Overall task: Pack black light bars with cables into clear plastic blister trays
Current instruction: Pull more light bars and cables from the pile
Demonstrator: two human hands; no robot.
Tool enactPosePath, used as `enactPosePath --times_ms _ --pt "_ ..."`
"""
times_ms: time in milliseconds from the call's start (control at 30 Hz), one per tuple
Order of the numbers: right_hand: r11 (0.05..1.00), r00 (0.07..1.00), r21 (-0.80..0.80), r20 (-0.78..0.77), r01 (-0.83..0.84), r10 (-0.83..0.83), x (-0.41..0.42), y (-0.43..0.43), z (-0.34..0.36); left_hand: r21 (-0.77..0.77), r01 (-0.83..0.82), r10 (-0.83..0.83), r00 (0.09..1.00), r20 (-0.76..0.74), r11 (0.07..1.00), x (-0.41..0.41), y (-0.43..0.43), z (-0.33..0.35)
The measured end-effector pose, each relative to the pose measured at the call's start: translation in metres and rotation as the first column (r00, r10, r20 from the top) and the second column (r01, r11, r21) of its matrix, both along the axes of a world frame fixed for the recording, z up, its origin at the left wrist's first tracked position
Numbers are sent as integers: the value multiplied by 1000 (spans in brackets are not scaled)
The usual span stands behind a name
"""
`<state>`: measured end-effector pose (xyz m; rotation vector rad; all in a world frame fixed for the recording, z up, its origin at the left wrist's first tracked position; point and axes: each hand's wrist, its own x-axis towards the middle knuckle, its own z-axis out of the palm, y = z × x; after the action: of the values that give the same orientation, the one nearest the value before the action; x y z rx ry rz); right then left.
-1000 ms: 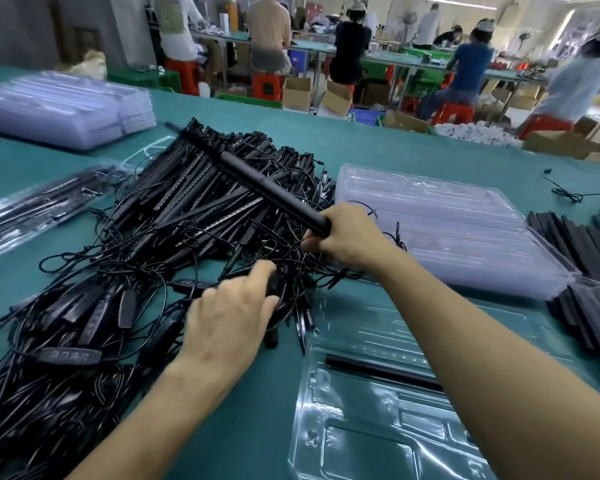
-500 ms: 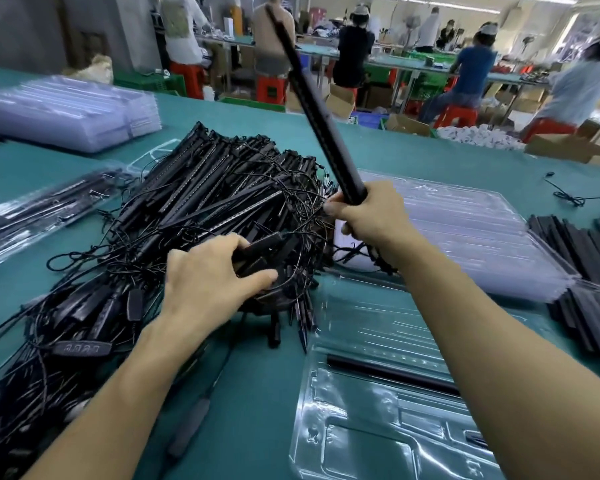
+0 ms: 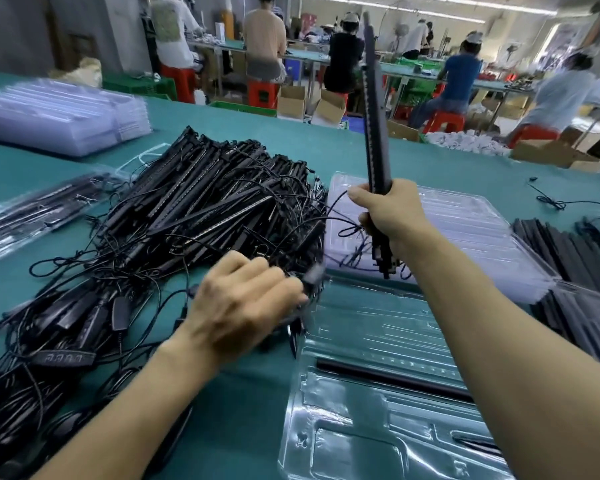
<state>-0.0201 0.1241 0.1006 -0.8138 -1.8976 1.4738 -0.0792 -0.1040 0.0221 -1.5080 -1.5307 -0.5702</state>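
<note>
Seemingly left hand (image 3: 243, 306) grips a blurred cable (image 3: 313, 274)

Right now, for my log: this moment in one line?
right hand: light bar upright | left hand: grips cables | tray: one bar

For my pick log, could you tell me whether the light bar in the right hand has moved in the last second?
Yes. The light bar, gripped by the right hand, swung from lying across the pile of bars to nearly upright.
</note>
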Motion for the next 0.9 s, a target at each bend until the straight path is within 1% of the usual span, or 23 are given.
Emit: enactPosePath --times_ms 33,100,133,167,200,233,267,300,333,367,400,433,467,500,533,600,633,667,700,733,800,867,900 --pt "999 999 6 18 -43 43 0 -2 1 -56 17 -19 999 -36 998 6 3 -2" --pt "995 994 3 25 -104 104 0 -8 4 -259 39 -51 998 -43 965 13 7 -9" --pt "992 992 -22 -2 -122 122 -1 -11 7 -371 33 -42 999 -14 928 15 8 -14" --pt "988 989 -67 -48 -142 139 -2 -14 10 -452 15 0 999 33 892 16 9 -18" --pt "978 982 -123 -102 -170 158 -2 -16 14 -482 10 45 994 103 876 17 9 -19" --pt "963 972 -174 -150 -207 181 -1 -18 18 -447 19 81 975 205 894 17 9 -18" --pt "944 959 -214 -186 -251 212 0 -20 21 -351 20 99 943 318 936 17 10 -15" --pt "923 945 -244 -214 -298 249 2 -22 23 -220 -18 109 905 412 975 14 12 -10" --pt "899 929 -271 -236 -345 285 3 -23 24 -91 -105 136 865 483 990 11 15 -4" --pt "876 916 -293 -248 -382 317 5 -24 24 -14 -212 183 807 561 977 7 18 5" --pt "861 908 -308 -246 -405 340 6 -25 23 -10 -246 191 725 661 969 2 22 11" --pt "855 907 -314 -231 -413 353 7 -25 23 -24 -236 169 616 770 971 -3 25 17" --pt "858 910 -313 -210 -408 356 8 -25 21 -21 -198 124 523 843 980 -6 27 21" --pt "865 918 -312 -190 -393 348 8 -25 20 -29 -160 106 495 862 987 -8 29 23" --pt "876 929 -313 -173 -367 328 8 -24 17 -25 -150 104 550 829 988 -7 29 24" --pt "907 959 -311 -124 -283 256 7 -23 11 41 -121 59 720 692 992 -1 26 20" --pt "924 974 -307 -91 -228 210 5 -22 8 57 -94 38 780 624 994 4 24 19" --pt "938 985 -301 -58 -172 162 3 -22 5 40 -44 15 838 545 998 10 21 16" --pt "947 992 -295 -35 -125 120 1 -21 4 -22 31 -18 890 456 999 14 19 12" --pt "951 996 -296 -29 -86 81 -2 -20 5 -126 95 -41 926 376 987 19 15 5" --pt "947 997 -321 -80 -25 0 -4 -14 12 -315 147 -47 952 303 938 25 6 -10" --pt "936 981 -351 -173 21 -87 -2 -6 23 -398 75 39 962 272 914 25 -6 -22" --pt "933 968 -357 -217 38 -123 1 -1 28 -402 25 84 964 251 915 23 -11 -25"
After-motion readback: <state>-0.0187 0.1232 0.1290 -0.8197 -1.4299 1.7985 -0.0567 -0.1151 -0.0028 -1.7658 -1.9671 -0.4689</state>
